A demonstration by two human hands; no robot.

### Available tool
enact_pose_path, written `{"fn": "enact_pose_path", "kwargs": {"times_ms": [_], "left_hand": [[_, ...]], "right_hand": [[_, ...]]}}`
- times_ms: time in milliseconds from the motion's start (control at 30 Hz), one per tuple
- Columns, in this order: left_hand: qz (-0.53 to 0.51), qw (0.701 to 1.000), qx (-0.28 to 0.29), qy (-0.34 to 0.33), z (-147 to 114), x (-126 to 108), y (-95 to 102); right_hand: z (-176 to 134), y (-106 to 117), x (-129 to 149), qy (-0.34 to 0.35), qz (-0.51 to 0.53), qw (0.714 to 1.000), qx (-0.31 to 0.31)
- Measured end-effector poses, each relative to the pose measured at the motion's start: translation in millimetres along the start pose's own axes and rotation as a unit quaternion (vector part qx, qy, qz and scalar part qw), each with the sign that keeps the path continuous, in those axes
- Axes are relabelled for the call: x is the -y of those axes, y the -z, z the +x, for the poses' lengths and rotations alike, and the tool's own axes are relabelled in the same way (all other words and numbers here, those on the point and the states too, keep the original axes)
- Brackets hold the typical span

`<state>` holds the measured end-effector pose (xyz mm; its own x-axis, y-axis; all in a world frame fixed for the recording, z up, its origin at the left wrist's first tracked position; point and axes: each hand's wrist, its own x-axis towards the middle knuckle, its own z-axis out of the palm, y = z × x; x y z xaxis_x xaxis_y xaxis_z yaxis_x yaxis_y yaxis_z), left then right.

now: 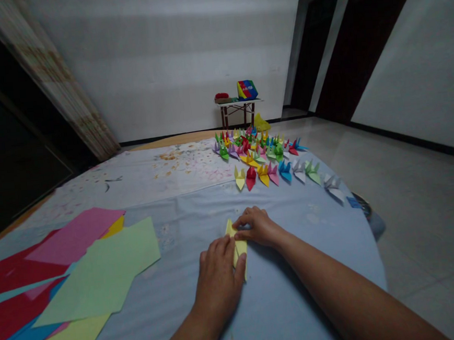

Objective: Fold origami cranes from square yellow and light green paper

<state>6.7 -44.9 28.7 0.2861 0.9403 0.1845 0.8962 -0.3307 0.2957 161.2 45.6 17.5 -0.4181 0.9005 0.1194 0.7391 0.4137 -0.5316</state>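
Note:
A small folded piece of yellow paper (239, 246) lies on the blue tablecloth, long and narrow, pointed at its far end. My left hand (219, 270) rests on its near left part, thumb on the right side and fingers on the left, holding it against the cloth. My right hand (258, 226) reaches in from the right and pinches the paper's upper part between thumb and fingers. Some of the paper's folds are hidden under my fingers.
Loose coloured paper sheets (101, 274) overlap at the left. Many folded paper cranes stand at the far right, with a red crane (251, 178) in the front row. The round table's edge (381, 262) curves at right. A small side table (239, 103) stands by the wall.

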Motion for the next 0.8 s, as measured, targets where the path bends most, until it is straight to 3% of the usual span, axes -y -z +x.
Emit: {"fn": "enact_pose_path", "kwargs": {"times_ms": [333,467,567,800], "left_hand": [[0.025,1.000,0.009,0.001,-1.4,0.5,-4.9],[0.021,1.000,0.003,-0.001,0.1,-0.2,-4.3],[0.016,1.000,-0.003,-0.004,0.8,-0.7,-4.3],[0.027,1.000,0.008,0.005,0.0,-2.0,-4.4]], "right_hand": [[-1.9,3.2,1.1,0.021,0.012,1.000,-0.009],[-6.6,6.4,9.8,0.083,0.012,0.995,-0.047],[-9.6,7.0,15.3,0.121,-0.015,0.992,-0.027],[-7.0,3.5,11.0,0.087,-0.080,0.993,-0.002]]}}
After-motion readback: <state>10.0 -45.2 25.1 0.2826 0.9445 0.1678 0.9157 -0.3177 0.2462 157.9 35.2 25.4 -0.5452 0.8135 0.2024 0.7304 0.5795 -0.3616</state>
